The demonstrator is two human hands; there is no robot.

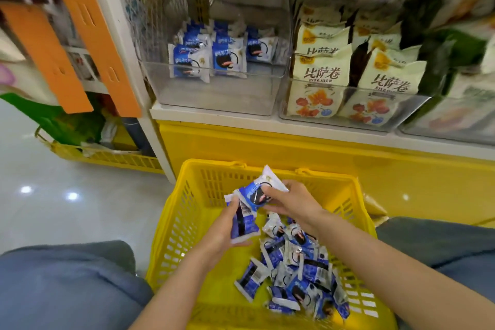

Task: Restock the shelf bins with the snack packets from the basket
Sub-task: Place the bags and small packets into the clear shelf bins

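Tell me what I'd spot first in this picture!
The bright yellow slotted plastic basket sits at the bottom middle, with a heap of small blue-and-white snack packets inside. Over the heap, the left hand and right hand each grip more of them. Higher up, a clear plastic shelf bin holds a few others.

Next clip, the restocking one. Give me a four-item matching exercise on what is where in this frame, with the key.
Column A
1. left hand
2. yellow basket
3. cream packets
4. left clear bin

Column B
a. on the floor below the shelf
b. partly filled with blue-and-white packets
c. grips a blue packet showing its barcode
d. stand in the right clear bin

Pairs: 1-c, 2-a, 3-d, 4-b
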